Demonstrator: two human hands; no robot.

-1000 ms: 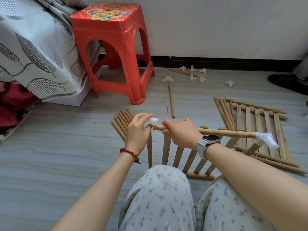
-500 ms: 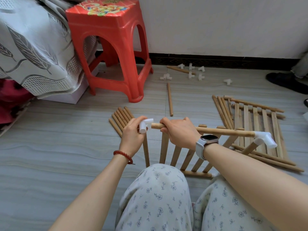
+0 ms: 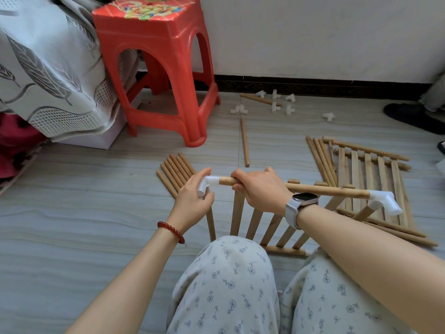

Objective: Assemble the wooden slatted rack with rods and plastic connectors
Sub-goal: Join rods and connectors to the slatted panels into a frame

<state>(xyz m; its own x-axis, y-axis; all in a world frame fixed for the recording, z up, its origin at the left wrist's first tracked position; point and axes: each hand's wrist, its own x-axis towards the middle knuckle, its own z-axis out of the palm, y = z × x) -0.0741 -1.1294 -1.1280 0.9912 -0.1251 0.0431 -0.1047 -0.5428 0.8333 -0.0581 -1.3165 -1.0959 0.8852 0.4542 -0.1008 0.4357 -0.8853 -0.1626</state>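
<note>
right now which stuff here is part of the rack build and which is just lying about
Part of the job:
- rod, held by right hand
- white connector, held by left hand
- slatted panel
- second slatted panel
- loose rods
- spare connectors

Just lying about:
- red stool
- leaf-print cloth
- dark slipper

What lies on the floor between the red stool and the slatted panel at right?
In the head view, a single loose rod lies between the red stool and the slatted panel; otherwise bare floor.

The right hand [image 3: 261,189] hides part of the rod [image 3: 322,189]; the knees [image 3: 226,273] cover the slatted panel's [image 3: 269,222] near edge.
</note>
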